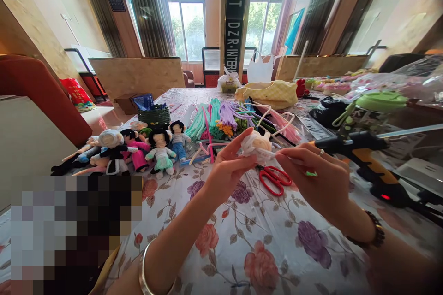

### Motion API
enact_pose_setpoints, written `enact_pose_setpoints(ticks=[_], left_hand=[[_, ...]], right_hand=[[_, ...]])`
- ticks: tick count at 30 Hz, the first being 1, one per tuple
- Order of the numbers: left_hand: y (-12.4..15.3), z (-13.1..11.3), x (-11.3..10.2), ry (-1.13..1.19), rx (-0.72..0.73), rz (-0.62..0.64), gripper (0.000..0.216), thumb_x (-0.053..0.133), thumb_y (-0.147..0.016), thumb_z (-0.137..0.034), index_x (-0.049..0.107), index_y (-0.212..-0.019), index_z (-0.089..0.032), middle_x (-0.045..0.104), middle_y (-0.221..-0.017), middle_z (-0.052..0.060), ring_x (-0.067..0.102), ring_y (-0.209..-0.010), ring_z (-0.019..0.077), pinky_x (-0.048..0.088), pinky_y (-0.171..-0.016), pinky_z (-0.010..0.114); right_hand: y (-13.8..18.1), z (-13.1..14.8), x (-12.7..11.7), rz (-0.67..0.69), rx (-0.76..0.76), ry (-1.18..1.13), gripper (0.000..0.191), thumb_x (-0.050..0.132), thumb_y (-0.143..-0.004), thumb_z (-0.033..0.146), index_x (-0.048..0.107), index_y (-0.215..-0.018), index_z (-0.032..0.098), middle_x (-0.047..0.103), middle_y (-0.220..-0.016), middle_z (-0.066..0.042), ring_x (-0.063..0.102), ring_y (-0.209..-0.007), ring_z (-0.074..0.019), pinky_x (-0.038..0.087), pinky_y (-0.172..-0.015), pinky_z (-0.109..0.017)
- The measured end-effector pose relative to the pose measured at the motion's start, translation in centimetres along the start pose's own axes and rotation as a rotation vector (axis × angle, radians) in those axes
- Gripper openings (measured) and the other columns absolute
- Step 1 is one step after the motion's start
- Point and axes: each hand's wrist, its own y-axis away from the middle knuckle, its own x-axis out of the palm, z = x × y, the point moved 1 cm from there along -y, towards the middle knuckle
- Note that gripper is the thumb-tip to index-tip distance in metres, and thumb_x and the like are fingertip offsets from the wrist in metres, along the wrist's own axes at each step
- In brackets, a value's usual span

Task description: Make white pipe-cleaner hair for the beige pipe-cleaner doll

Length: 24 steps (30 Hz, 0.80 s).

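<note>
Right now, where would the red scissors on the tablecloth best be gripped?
By the red loop handles of the red scissors, coming from above on the near left side: they lie flat on the tablecloth, handles exposed between left hand and right hand.

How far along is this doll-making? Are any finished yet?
Several finished dolls already lie in a row on the floral tablecloth. The left hand and right hand hold a small white fuzzy piece. Many unused pipe cleaners remain piled behind.
</note>
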Motion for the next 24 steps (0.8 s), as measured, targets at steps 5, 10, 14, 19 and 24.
enact_pose_setpoints(ticks=[5, 10, 14, 19, 24], left_hand=[[0.05, -0.15, 0.13, 0.021, -0.028, 0.006, 0.061, 0.071, -0.065, -0.009, 0.061, -0.120, -0.032, 0.066, -0.105, 0.001, 0.062, -0.091, 0.0138, 0.049, -0.085, 0.028], [0.00, -0.03, 0.19, 0.044, -0.042, 0.034, 0.058, 0.068, -0.068, -0.010, 0.060, -0.121, -0.031, 0.069, -0.099, 0.001, 0.062, -0.090, 0.0142, 0.049, -0.086, 0.029], [0.05, 0.04, 0.25, 0.008, -0.051, 0.016, 0.055, 0.068, -0.071, -0.013, 0.060, -0.121, -0.033, 0.069, -0.099, 0.000, 0.062, -0.090, 0.0139, 0.048, -0.086, 0.029], [0.24, 0.07, 0.41, -0.053, -0.065, 0.004, 0.062, 0.070, -0.072, -0.017, 0.052, -0.128, -0.035, 0.069, -0.098, -0.001, 0.062, -0.092, 0.0154, 0.047, -0.088, 0.032], [0.36, 0.12, 0.52, -0.107, -0.074, -0.001, 0.061, 0.072, -0.071, -0.021, 0.054, -0.127, -0.035, 0.069, -0.098, 0.000, 0.062, -0.090, 0.0143, 0.046, -0.088, 0.031]], right_hand=[[-0.29, 0.01, -0.17, 0.053, 0.130, -0.059, 0.007, 0.062, -0.083, 0.023, 0.062, -0.076, 0.021, 0.060, -0.060, 0.004, 0.051, -0.045, -0.0061, 0.041, -0.041, -0.018], [-0.46, -0.24, -0.08, 0.138, 0.319, -0.158, 0.010, 0.062, -0.081, 0.026, 0.065, -0.073, 0.020, 0.055, -0.052, 0.005, 0.045, -0.042, -0.0062, 0.033, -0.036, -0.018], [-0.57, -0.25, -0.03, 0.158, 0.435, -0.221, 0.012, 0.062, -0.080, 0.027, 0.065, -0.073, 0.020, 0.053, -0.050, 0.005, 0.042, -0.040, -0.0060, 0.028, -0.034, -0.019], [-0.86, -0.08, -0.17, 0.167, 0.506, -0.251, 0.012, 0.062, -0.078, 0.027, 0.066, -0.069, 0.020, 0.051, -0.048, 0.005, 0.040, -0.039, -0.0052, 0.026, -0.034, -0.019], [-0.99, 0.08, -0.11, 0.185, 0.543, -0.273, 0.012, 0.063, -0.077, 0.027, 0.066, -0.069, 0.019, 0.048, -0.045, 0.006, 0.038, -0.037, -0.0049, 0.023, -0.032, -0.019]])
